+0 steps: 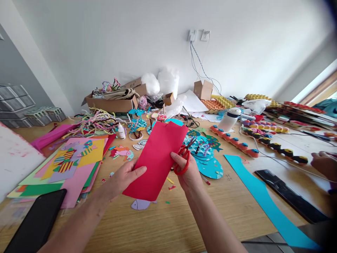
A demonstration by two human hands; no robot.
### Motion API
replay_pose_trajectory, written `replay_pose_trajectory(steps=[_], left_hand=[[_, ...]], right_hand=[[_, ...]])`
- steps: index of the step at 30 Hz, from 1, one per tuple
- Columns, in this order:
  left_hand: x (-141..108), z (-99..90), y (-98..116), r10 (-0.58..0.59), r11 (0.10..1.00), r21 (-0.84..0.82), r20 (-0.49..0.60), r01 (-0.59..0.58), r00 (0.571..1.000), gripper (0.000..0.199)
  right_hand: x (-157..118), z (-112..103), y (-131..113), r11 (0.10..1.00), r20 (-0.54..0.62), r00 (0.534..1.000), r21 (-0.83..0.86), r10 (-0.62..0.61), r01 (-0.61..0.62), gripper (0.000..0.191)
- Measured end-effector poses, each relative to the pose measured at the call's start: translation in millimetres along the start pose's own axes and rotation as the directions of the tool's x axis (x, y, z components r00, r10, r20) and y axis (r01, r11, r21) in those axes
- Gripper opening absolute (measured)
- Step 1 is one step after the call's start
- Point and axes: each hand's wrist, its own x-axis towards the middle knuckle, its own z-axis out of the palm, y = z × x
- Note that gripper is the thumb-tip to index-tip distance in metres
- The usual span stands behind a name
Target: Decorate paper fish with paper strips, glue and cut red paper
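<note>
A sheet of red paper (159,160) is held up over the table, tilted, between both hands. My left hand (129,175) grips its left edge, thumb on top. On the right edge, my right hand (185,168) pinches the paper with its thumb. That same hand also carries red-handled scissors (183,165), whose blades point up and away from me. Beneath the paper's lower edge lies a purple paper fish (140,204), partly covered. Just beyond the scissors are blue paper discs (209,168) decorated with wavy strips and fish.
Coloured paper sheets (75,186) with striped paper fish lie at left, near a black phone (37,219). Behind stand a glue bottle (121,131) and a cardboard box (113,104). A blue paper strip (259,188) and another person's hand (323,164) are at right.
</note>
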Motion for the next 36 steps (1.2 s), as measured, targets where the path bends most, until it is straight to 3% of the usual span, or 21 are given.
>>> replay_pose_trajectory(steps=[6,8,10,11,12,13,15,16,18,21,26,28,29,30,32,34,36], left_hand=[[1.0,-6.8,-22.0,0.069,0.983,0.172,-0.072,-0.056,0.995,0.042],[-1.4,-11.1,-20.3,0.107,0.971,0.227,-0.126,-0.076,0.986,0.037],[-6.7,-17.5,-15.3,0.148,0.957,0.275,-0.17,-0.097,0.974,0.032],[-10.0,-21.2,-12.5,0.165,0.948,0.3,-0.176,-0.106,0.971,0.031],[-13.3,-24.8,-9.8,0.175,0.94,0.323,-0.171,-0.113,0.97,0.03],[-16.4,-27.8,-7.4,0.178,0.935,0.336,-0.175,-0.111,0.968,0.028],[-20.7,-31.4,-3.6,0.13,0.937,0.342,-0.16,-0.068,0.979,0.026],[-21.8,-31.7,-2.3,0.109,0.94,0.339,-0.161,-0.049,0.981,0.025],[-22.0,-30.3,-1.0,0.081,0.942,0.334,-0.167,-0.021,0.983,0.023],[-19.9,-28.2,-2.6,0.045,0.927,0.374,-0.153,0.016,0.987,0.023],[-19.1,-35.7,-10.6,0.009,0.881,0.467,-0.167,0.071,0.986,0.028],[-19.4,-40.7,-13.4,0.04,0.858,0.51,-0.182,0.06,0.982,0.027],[-19.4,-43.0,-14.6,0.058,0.847,0.529,-0.187,0.051,0.981,0.025],[-19.4,-45.0,-15.6,0.07,0.839,0.543,-0.196,0.049,0.978,0.024],[-19.1,-47.5,-16.8,0.066,0.823,0.563,-0.215,0.069,0.974,0.024],[-18.6,-48.1,-16.3,0.051,0.815,0.574,-0.202,0.076,0.978,0.026],[-18.1,-47.1,-14.0,0.045,0.818,0.574,-0.133,0.04,0.99,0.026]], right_hand=[[-6.0,-0.2,5.3,0.998,0.004,0.999,-0.047,-0.032,0.032,0.034],[-12.1,-10.7,-1.8,0.977,0.017,1.0,-0.211,-0.008,0.012,0.031],[-20.9,-31.8,-16.4,0.866,0.014,0.999,-0.5,0.042,-0.029,0.026],[-26.2,-45.8,-25.6,0.752,0.004,0.998,-0.658,0.057,-0.04,0.025],[-32.0,-61.4,-35.0,0.58,-0.014,0.999,-0.814,0.042,-0.035,0.022],[-38.2,-77.5,-43.8,0.336,-0.061,0.998,-0.94,0.02,-0.064,0.019],[-50.5,-108.0,-57.3,-0.161,-0.169,0.985,-0.974,0.044,-0.16,0.011],[-56.2,-121.1,-61.4,-0.324,-0.228,0.971,-0.927,0.078,-0.192,0.009],[-65.2,-141.3,-64.4,-0.511,-0.326,0.939,-0.829,0.107,-0.23,0.014],[-71.6,-158.0,-62.3,-0.594,-0.389,0.915,-0.763,0.107,-0.254,0.021],[-71.4,-158.9,-65.8,-0.607,-0.366,0.919,-0.766,0.144,-0.21,0.016],[-72.2,-147.7,-71.6,-0.556,-0.31,0.942,-0.809,0.13,-0.19,0.015],[-73.0,-139.3,-74.6,-0.487,-0.255,0.96,-0.857,0.116,-0.169,0.016],[-73.8,-129.6,-77.1,-0.363,-0.163,0.982,-0.925,0.098,-0.117,0.017],[-74.3,-108.1,-79.3,-0.005,0.008,0.998,-1.0,0.056,0.009,0.024],[-72.1,-88.9,-76.8,0.38,0.15,0.987,-0.918,0.061,0.116,0.03],[-67.2,-75.9,-70.5,0.61,0.246,0.964,-0.781,0.103,0.134,0.028]])
